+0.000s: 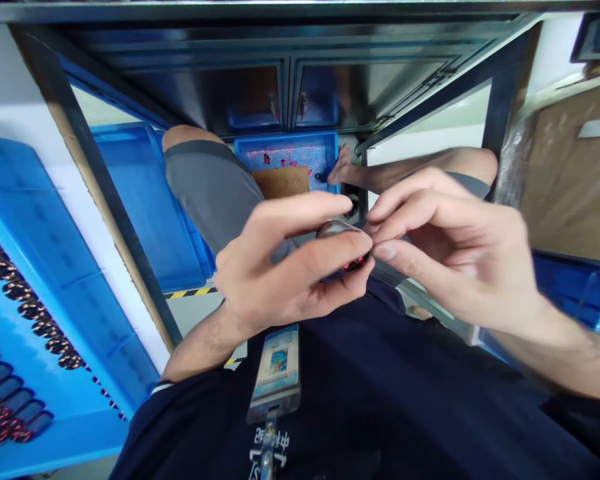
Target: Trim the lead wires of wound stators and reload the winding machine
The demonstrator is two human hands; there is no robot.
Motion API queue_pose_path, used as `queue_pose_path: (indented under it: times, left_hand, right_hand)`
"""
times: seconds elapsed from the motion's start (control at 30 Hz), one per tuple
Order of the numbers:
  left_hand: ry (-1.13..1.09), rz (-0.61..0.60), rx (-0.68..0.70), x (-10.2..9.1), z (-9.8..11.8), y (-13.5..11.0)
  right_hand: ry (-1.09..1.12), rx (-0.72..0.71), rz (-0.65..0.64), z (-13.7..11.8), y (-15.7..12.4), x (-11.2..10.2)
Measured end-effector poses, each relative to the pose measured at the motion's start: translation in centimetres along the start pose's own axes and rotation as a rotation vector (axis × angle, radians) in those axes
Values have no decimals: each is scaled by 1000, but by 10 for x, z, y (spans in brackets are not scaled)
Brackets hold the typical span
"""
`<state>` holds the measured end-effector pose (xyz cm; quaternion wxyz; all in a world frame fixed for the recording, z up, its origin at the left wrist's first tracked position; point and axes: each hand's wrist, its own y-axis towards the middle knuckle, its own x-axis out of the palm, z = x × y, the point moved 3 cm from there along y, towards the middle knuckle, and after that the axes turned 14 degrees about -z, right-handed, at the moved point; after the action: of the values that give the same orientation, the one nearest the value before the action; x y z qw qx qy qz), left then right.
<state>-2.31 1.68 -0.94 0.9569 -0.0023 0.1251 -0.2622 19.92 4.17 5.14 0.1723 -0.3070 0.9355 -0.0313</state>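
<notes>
My left hand (300,267) is closed around a small dark part (336,229) with a shiny, rounded top and red bits along its lower side. Its fingers cover most of the part, so its kind does not show. Thumb and fingertips pinched together, my right hand (445,247) meets the part's right end. Whatever lies between those fingertips is too small or hidden to make out. Both hands are above my lap, in front of the dark shirt.
On the left, a blue tray (75,267) holds rows of dark, copper-coloured and red parts (45,327). A blue bin (285,143) with red scraps and brown cardboard stands on the floor. Dark cabinet doors (250,97) are ahead; a cardboard box (575,180) is at right. A badge (277,367) hangs below my hands.
</notes>
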Motion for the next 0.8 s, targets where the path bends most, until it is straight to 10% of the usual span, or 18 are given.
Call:
queue_pose_path:
  times: [0.17,0.4,0.5,0.6,0.7,0.8]
  left_hand:
    - [-114,-36,-61,6,-27,5]
    - [129,280,388,-4,-25,-12]
    - [183,151,538,13,-4,-7]
    - [-244,-183,366,26,-2,9]
    - [-702,-525,-32,35,-16,17]
    - [-607,-157,-155,20,-32,15]
  right_hand:
    - [-505,-163,-217,-26,-1,-18]
    - [268,284,-295,-5,-13,-20]
    - [35,205,-279,-10,-11,-22]
    - [-430,60,-206,-20,-11,-28]
    - [-433,40,-295,-21,-18,-32]
    - [-164,190,-304,-10,-28,-37]
